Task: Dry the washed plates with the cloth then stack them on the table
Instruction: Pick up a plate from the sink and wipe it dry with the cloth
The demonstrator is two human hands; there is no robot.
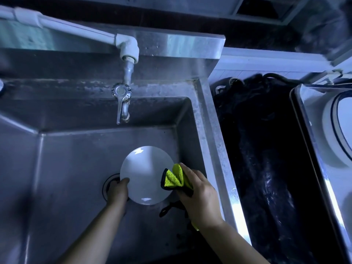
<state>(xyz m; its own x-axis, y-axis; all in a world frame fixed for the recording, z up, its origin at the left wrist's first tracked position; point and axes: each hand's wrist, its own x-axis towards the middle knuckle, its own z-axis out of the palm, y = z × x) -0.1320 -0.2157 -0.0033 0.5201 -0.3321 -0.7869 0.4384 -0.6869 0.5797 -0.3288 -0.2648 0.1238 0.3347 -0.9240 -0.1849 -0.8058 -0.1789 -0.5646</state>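
Over a dim kitchen's steel sink (208, 134), L hand (119, 189) grips face-up white plate (144, 174) at 8 o'clock, R hand (200, 193) clutches cloth (174, 178) at 3.

White plate (145, 174) — green cloth (174, 178) (black-edged).

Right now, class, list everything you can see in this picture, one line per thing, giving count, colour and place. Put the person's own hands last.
plate: one, white, held over the sink basin
cloth: one, yellow-green with black edging, against the plate's right rim
sink: one, steel grey, fills the left and centre
drain: one, dark ring, on the sink floor beside the plate's left edge
tap: one, silver, on the sink's back wall
pipe: one, white, runs from top left to the tap
tray: one, steel, far right
dish: at least one, white with dark rim line, on the tray
left hand: holds the plate's left rim
right hand: grips the cloth
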